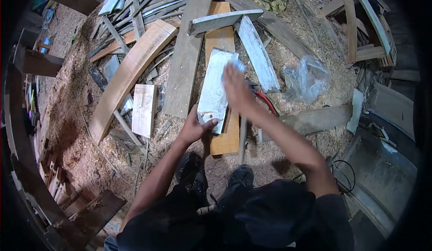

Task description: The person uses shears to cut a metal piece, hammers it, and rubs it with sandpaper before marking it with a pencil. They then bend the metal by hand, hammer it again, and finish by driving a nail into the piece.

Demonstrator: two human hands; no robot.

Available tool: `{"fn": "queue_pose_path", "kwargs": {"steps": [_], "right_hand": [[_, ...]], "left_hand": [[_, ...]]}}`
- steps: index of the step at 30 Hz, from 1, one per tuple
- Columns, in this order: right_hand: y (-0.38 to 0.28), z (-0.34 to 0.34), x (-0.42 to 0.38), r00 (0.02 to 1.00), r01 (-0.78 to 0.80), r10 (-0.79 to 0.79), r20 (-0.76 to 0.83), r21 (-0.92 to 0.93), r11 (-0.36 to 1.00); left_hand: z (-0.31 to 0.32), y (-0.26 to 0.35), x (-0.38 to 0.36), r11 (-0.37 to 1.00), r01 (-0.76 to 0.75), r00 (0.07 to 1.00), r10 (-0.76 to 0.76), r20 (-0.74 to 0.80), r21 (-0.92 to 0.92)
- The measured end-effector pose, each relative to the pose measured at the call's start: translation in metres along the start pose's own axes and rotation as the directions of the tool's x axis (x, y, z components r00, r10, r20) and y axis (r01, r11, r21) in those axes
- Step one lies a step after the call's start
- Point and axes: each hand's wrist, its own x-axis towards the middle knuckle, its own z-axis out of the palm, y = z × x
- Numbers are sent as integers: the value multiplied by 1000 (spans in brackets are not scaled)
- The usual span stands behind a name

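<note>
A short board with worn white paint (212,86) is held up over an orange-brown plank (225,138). My left hand (194,127) grips its near end, with the thumb on top near some brown spots. Over the board's upper right edge, my right hand (236,86) is blurred by motion. Something pale and bluish (238,65) shows at its fingertips, too smeared to name. Just beyond, a narrow whitish board (257,53) and a whitish crosspiece (225,22) meet near the top.
A long grey plank (185,66) and a curved wooden piece (130,73) lie to the left, beside a small pale block (144,109). Right of my hands are a red-handled tool (266,101) and a clear plastic bag (307,80). Wood shavings cover the ground.
</note>
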Motion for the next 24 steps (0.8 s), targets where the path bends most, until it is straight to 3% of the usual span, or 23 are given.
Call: {"fn": "queue_pose_path", "kwargs": {"steps": [2, 3, 5, 6, 9, 10, 11, 12, 13, 14, 15, 16, 17, 19, 21, 22, 23, 24], "right_hand": [[-45, 7, -59, 995, 70, -78, 67, 110, 991], [-41, 10, -75, 975, 202, -212, 62, 140, 969], [-23, 11, -34, 981, 191, -190, 35, -43, 981], [-4, 11, -2, 980, 167, -175, -93, -82, 982], [11, 5, 52, 964, 121, -126, -232, -38, 992], [-2, 15, 37, 979, 173, -168, -119, 26, 985], [-23, 27, 11, 976, 218, -218, -10, 95, 971], [-54, 24, -21, 974, 219, -226, -11, 283, 934], [-56, 23, -50, 912, 408, -408, -45, 196, 892], [-54, 15, -37, 956, 264, -290, 41, 310, 913], [-46, 9, -9, 973, 113, -184, 140, 409, 906], [-15, 34, 20, 948, 316, -318, 12, -158, 935], [0, 16, 53, 991, 134, -134, -7, 137, 982], [6, -7, 82, 992, 54, -64, 111, 91, 994], [-31, -9, 38, 922, -1, -80, 378, 209, 978], [-42, 15, -3, 931, 305, -330, 153, 170, 937], [-45, 4, -33, 878, 366, -417, 236, 230, 902], [-37, 4, -27, 900, 318, -381, 211, 282, 905]], "left_hand": [[-2, -7, 3, 999, -53, 999, 53, 3, -4], [-5, -4, 6, 999, -49, 999, 49, 11, -17], [-5, -5, 3, 998, -15, 999, 16, 28, -56], [-4, -4, 2, 999, 29, 999, -28, 23, -41], [-2, 1, 3, 999, 36, 999, -36, 4, 6], [-6, -3, 4, 997, 71, 997, -72, 30, 28], [-10, -12, 4, 993, -61, 998, 61, 8, 106], [-13, -25, 9, 963, -198, 979, 203, -9, 181], [-13, -34, 9, 913, -318, 943, 333, -14, 254], [-9, -21, 3, 987, -136, 989, 141, -52, 83], [-7, -10, 3, 995, -88, 996, 89, -25, 48], [-4, -3, 2, 999, -30, 1000, 30, 1, 14], [-3, -1, -1, 999, 27, 999, -27, 27, -18], [-2, -1, -2, 1000, 11, 1000, -11, 3, 21], [-1, 2, -1, 1000, 14, 1000, -14, 0, 25], [-4, -7, 3, 941, -260, 964, 266, 2, 218], [-7, -14, 3, 886, -365, 925, 380, 4, 285], [-4, -13, -1, 971, -207, 978, 207, 10, 116]]}}
